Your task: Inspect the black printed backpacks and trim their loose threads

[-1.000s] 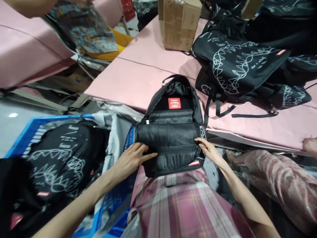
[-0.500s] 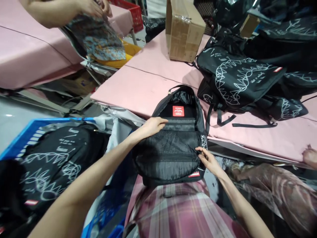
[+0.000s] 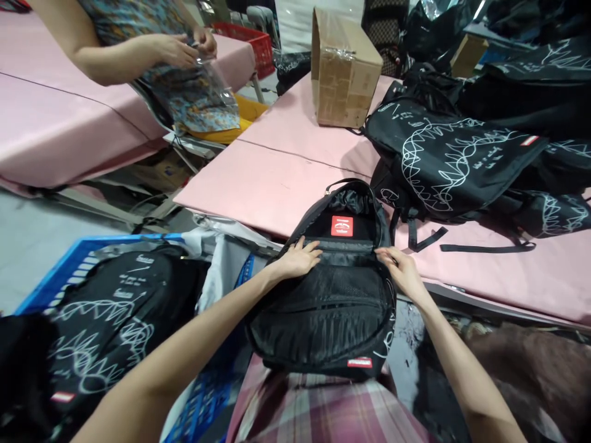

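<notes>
An unzipped black backpack (image 3: 318, 332) rests on my lap against the table edge, its front panel folded down towards me. Inside show a red label (image 3: 342, 226) and a mesh pocket (image 3: 341, 286). My left hand (image 3: 299, 257) lies on the left side of the opening with its fingers spread, touching the inner fabric. On the opposite side, my right hand (image 3: 399, 266) is closed in a pinch on the backpack's right edge, near the zipper line. What exactly sits between those fingertips is too small to make out.
Several black backpacks with white scribbled lines (image 3: 452, 154) are piled on the pink table (image 3: 277, 166), by a cardboard box (image 3: 344, 80). To my left, a blue crate (image 3: 34, 289) holds another backpack (image 3: 111, 307). Across the table, a co-worker's hands (image 3: 184, 49) hold clear plastic.
My right hand has moved up along the backpack's right edge, from beside the mesh pocket to near the opening. My left hand's fingers have spread. The view has shifted slightly.
</notes>
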Action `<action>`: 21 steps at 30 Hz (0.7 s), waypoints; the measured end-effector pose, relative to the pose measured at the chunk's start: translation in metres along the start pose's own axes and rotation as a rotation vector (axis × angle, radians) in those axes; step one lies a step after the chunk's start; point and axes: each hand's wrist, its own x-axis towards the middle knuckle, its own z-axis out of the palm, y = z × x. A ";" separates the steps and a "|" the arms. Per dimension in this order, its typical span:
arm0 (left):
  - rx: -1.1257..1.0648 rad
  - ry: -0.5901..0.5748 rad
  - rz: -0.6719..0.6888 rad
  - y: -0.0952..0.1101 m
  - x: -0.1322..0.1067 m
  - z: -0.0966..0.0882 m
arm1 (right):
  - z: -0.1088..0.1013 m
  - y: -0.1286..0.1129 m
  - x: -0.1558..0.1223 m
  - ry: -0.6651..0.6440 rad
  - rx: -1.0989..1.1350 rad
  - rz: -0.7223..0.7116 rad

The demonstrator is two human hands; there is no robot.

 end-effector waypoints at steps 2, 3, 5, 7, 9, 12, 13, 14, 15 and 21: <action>0.032 -0.001 -0.001 0.002 0.000 0.003 | 0.017 -0.001 0.032 -0.084 -0.161 -0.065; 0.043 -0.004 0.000 0.002 0.001 0.005 | 0.025 -0.002 0.045 -0.148 -0.275 -0.061; 0.033 0.030 -0.010 -0.003 0.002 0.008 | 0.039 -0.005 0.062 -0.281 -0.530 -0.001; -0.058 0.167 -0.092 -0.015 0.003 0.009 | 0.045 -0.008 0.064 -0.375 -0.712 0.047; -0.210 0.378 -0.235 -0.029 0.003 0.008 | 0.042 -0.010 0.054 -0.402 -0.773 0.027; -0.403 0.567 -0.367 -0.044 0.003 0.004 | 0.030 -0.010 0.030 -0.369 -0.756 -0.006; -0.436 0.583 -0.365 -0.046 0.004 0.003 | 0.026 -0.010 0.024 -0.353 -0.752 0.004; -0.457 0.587 -0.354 -0.047 0.004 0.002 | 0.023 -0.010 0.019 -0.344 -0.749 0.022; -0.468 0.584 -0.339 -0.047 0.005 0.002 | 0.021 -0.009 0.016 -0.342 -0.746 0.040; -0.300 0.461 -0.336 -0.039 0.005 0.000 | 0.023 -0.008 0.012 -0.323 -0.758 0.058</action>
